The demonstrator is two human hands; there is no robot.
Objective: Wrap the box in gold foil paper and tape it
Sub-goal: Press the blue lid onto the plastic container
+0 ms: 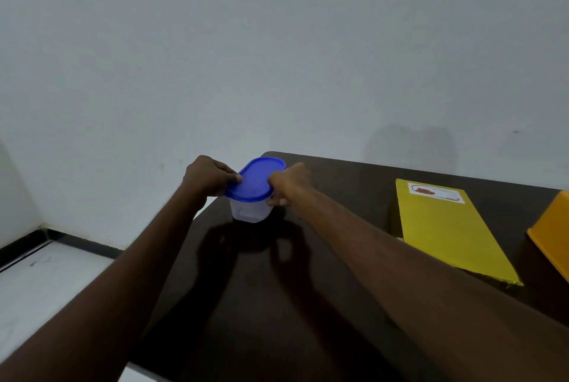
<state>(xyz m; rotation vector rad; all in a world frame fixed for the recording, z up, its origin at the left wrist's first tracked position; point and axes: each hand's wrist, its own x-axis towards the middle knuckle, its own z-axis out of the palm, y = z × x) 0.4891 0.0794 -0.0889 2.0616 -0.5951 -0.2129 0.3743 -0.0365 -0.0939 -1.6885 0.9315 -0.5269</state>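
A pale wall (277,42) fills the upper part of the view, meeting a light floor (34,283) with a dark skirting at the lower left. A dark, glossy table (308,304) runs from the far corner toward the camera and mirrors both forearms as shadows. On its right side lies a flat yellow pack (449,230) with a white label at its far end, and just right of that, at the frame edge, an orange sheet (552,233) is partly cut off.

The box (251,210), a small clear plastic tub, stands upright near the table's far left corner, well apart from the pack. A blue lid (255,178) sits on top of it. The left hand (207,178) grips the lid's left rim, fingers curled with the thumb on top. The right hand (288,184) holds the right side, fingers curled round the lid's edge and down the tub wall.
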